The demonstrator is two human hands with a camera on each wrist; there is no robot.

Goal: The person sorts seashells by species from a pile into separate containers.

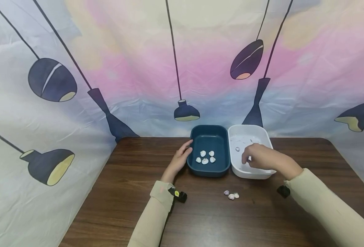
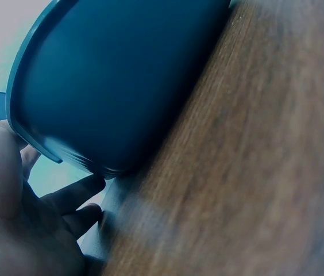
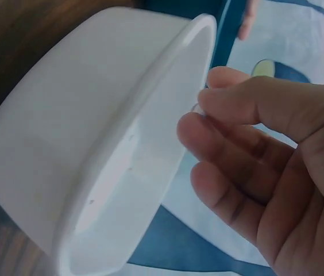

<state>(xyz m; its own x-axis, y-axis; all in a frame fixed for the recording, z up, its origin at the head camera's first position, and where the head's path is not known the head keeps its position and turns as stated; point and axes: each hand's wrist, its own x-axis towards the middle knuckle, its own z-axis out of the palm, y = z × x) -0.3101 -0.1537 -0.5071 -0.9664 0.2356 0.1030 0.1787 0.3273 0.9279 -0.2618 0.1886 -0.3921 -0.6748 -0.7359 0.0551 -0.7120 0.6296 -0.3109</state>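
Observation:
A dark teal basin [image 1: 208, 174] stands on the table with several white seashells [image 1: 205, 161] on its floor. My left hand [image 1: 180, 158] touches the left side of this basin, thumb by the rim and fingers extended along the outer wall. To its right is a white basin [image 1: 251, 175], with a small round pale piece [image 1: 237, 149] and dark specks inside. My right hand [image 1: 260, 157] is over the white basin. In the right wrist view, its thumb and fingers pinch a small pale shell [image 3: 196, 108], mostly hidden by the fingertips.
A few small pale purple and white shells [image 1: 231, 196] lie on the brown wooden table [image 1: 200, 223] in front of the basins. Behind the table hangs a cloth [image 1: 138, 68] printed with lamps. A dark wrist device [image 1: 179, 195] is strapped at the left sleeve.

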